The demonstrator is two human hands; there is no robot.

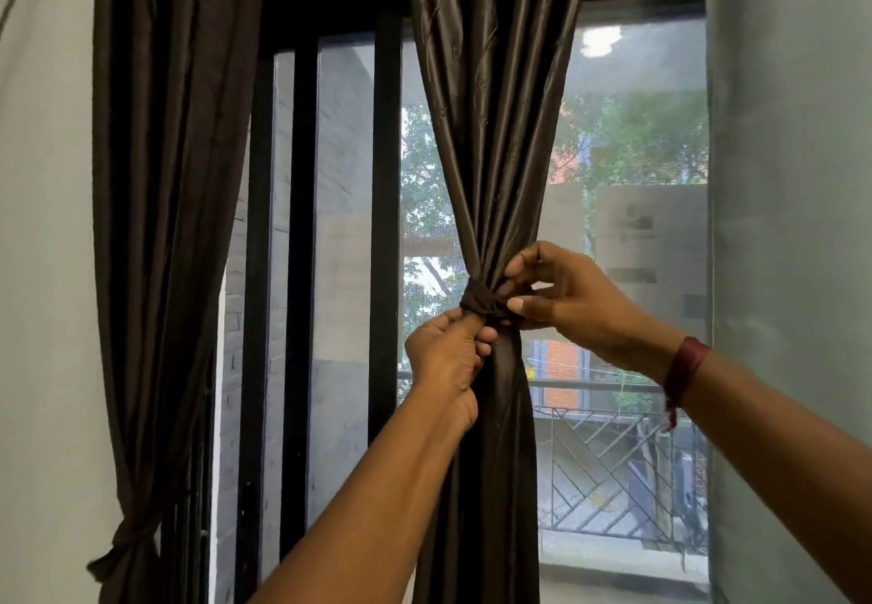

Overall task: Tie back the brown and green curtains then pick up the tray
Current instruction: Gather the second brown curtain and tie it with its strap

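Where a tie (486, 305) cinches the curtain (490, 131), left hand (443, 363) and right hand (571, 296) pinching it

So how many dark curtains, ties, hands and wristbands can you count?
Dark curtains: 2, left curtain and middle curtain
Ties: 2, left tie and middle tie
Hands: 2, left hand and right hand
Wristbands: 1, red wristband
Total: 7

Black window frame (302, 226), pale wall (792, 226) at right; outside, metal balcony railing (606, 457), leafy trees (646, 141), orange brick building (561, 367).
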